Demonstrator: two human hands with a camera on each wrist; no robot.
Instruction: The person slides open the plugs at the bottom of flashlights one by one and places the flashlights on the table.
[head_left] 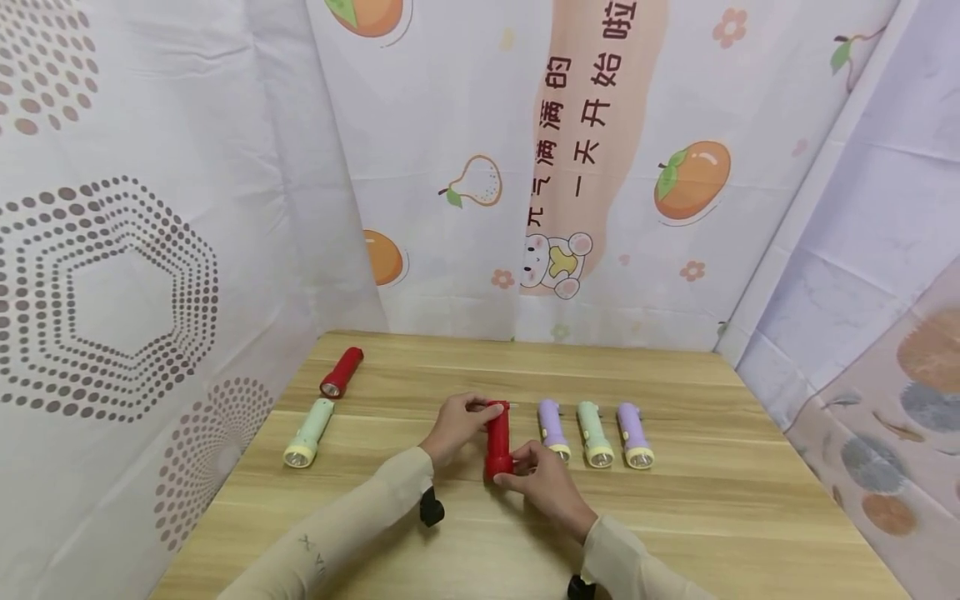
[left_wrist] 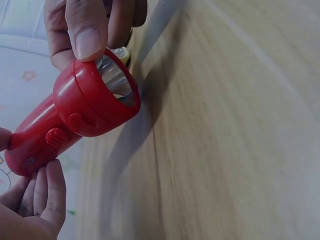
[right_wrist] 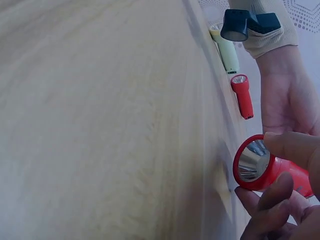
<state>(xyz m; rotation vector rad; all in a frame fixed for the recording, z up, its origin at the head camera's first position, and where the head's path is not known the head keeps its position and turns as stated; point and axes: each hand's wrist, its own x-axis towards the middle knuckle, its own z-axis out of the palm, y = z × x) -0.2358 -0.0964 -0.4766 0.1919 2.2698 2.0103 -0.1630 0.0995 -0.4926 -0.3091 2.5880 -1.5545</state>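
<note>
A red flashlight [head_left: 498,440] is held between both hands, lens end toward the person. The left hand [head_left: 459,427] pinches its tail end; the right hand [head_left: 549,486] pinches the rim of its head. In the left wrist view the flashlight [left_wrist: 75,107] shows its button and reflector, the left hand [left_wrist: 37,200] at the tail and the right hand [left_wrist: 95,25] on the head. In the right wrist view, right-hand fingers [right_wrist: 290,147] grip beside the reflector of the flashlight [right_wrist: 272,172], which appears slightly above the table.
Right of the hands lie a purple flashlight [head_left: 551,423], a green one [head_left: 592,427] and another purple one [head_left: 633,429] in a row. At the left are a second red flashlight [head_left: 343,371] and a green one [head_left: 311,427]. Patterned curtains [head_left: 450,108] surround the wooden table [head_left: 720,517].
</note>
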